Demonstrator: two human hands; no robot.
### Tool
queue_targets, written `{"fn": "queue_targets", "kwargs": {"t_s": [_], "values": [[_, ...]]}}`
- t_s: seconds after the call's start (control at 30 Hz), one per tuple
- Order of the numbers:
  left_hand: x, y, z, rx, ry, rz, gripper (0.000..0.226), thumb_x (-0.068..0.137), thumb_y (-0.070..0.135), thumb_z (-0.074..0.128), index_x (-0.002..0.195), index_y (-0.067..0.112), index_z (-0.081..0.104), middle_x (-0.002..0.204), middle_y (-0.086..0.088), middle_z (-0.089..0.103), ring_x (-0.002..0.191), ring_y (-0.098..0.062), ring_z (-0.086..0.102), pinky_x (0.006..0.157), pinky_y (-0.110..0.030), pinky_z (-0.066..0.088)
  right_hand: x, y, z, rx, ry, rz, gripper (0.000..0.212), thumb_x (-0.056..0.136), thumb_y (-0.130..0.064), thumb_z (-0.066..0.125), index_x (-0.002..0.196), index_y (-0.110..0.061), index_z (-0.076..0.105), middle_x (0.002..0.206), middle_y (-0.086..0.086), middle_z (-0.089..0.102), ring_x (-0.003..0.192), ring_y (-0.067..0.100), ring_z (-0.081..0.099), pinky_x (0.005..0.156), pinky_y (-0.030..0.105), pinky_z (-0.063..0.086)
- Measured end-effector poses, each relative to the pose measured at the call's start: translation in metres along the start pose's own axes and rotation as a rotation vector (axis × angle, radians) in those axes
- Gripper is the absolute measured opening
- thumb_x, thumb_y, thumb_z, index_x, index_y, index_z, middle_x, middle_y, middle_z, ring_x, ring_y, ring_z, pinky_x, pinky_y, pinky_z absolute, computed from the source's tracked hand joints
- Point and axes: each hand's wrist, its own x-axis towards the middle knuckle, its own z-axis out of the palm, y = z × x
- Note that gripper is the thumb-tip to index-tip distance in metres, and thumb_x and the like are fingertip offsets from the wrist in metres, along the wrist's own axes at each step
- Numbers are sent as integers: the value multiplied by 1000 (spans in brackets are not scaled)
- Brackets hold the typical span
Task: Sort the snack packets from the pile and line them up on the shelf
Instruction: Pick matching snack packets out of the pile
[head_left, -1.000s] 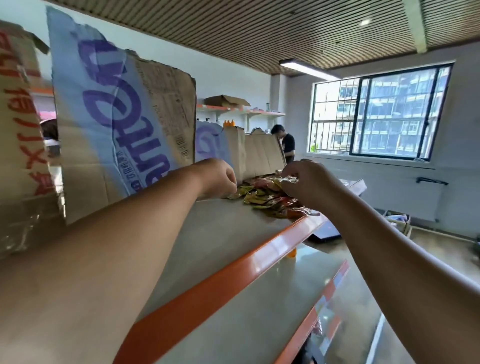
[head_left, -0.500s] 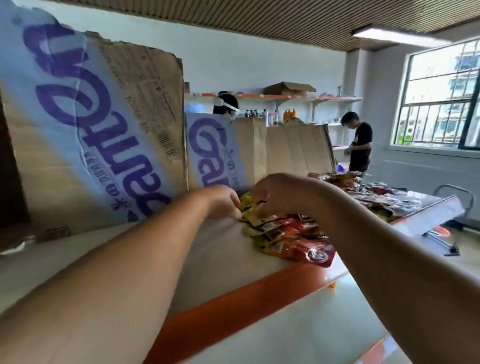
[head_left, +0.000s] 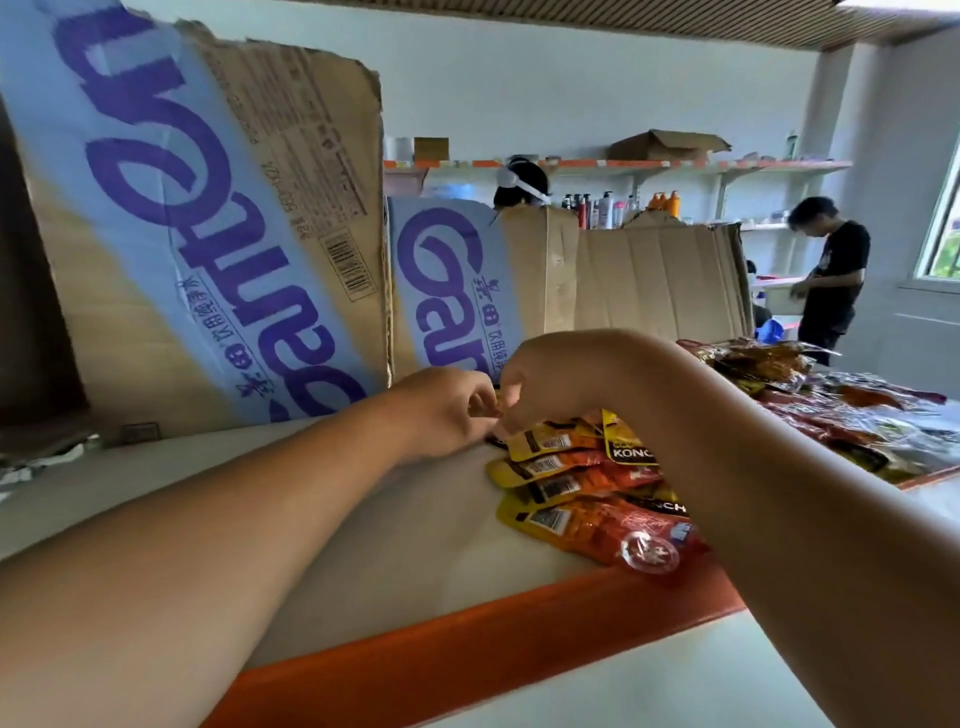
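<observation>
At the far left a tall cardboard sheet with a blue band and purple lettering stands along the back of the shelf. It probably serves as a backstop so that packets cannot slide off behind. A second printed cardboard sheet and a plain cardboard panel extend that wall to the right.

In front of the second sheet the left hand reaches in low over the shelf. Its grip is curled, with thumb and forefinger pinching the left end of a snack packet, of which only a sliver shows. The right hand arches over from the other side. Its grip bends down to that same end and, as far as can be seen, pinches it too. Two hands on one small end suggest the packet is being squared up at the back of the row.

Just right of the hands lies the row of snack packets, yellow and orange-red. They lie flat and overlap like shingles, from the back toward the shelf's orange front edge. Their long axes run roughly left to right, with the barcode ends pointing left and lined up. The right forearm hides their other ends.

Further right the unsorted pile lies jumbled, its packets pointing every way. Behind it a person in a black shirt stands by wall shelving.
</observation>
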Motion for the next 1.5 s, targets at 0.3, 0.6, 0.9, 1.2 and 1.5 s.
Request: {"fn": "queue_targets", "kwargs": {"t_s": [0.3, 0.6, 0.9, 1.2, 1.5], "values": [[-7, 6, -29, 338, -30, 37, 12, 95, 21, 57, 88, 17, 66, 89, 1, 63, 84, -20, 60, 74, -34, 49, 32, -14, 9, -151, -29, 48, 37, 80, -53, 74, 78, -22, 55, 83, -3, 59, 76, 17, 57, 74, 32, 49], [-23, -8, -85, 131, 189, -95, 16, 98, 21, 59, 85, 27, 65, 83, 9, 66, 80, -11, 61, 67, -29, 45, 27, -29, 19, -320, 74, -48, 33, 88, -43, 65, 69, -23, 48, 75, -4, 56, 66, 15, 53, 61, 29, 44], [-25, -26, -88, 56, -159, -581, 23, 104, 18, 48, 104, 7, 68, 78, -1, 75, 65, -17, 70, 61, -27, 55, 20, -22, 15, 5, 375, -139, 18, 92, -23, 54, 78, -13, 58, 81, 0, 57, 74, 20, 54, 60, 28, 41], [-30, -51, -87, -239, -132, -541, 22, 107, 12, 44, 97, 8, 63, 70, -2, 74, 67, -18, 73, 66, -29, 56, 28, -3, 11, 644, 868, -178, 11, 88, -11, 47, 79, -13, 53, 67, 2, 52, 54, 10, 37, 45, 22, 28], [-25, -58, -97, -77, 150, -244, 23, 104, 19, 58, 87, 30, 68, 89, 5, 67, 84, -14, 58, 77, -30, 45, 29, 5, 7, 734, 860, -123, 17, 99, -11, 52, 93, -16, 66, 89, 2, 70, 67, 13, 58, 55, 24, 39]]}}
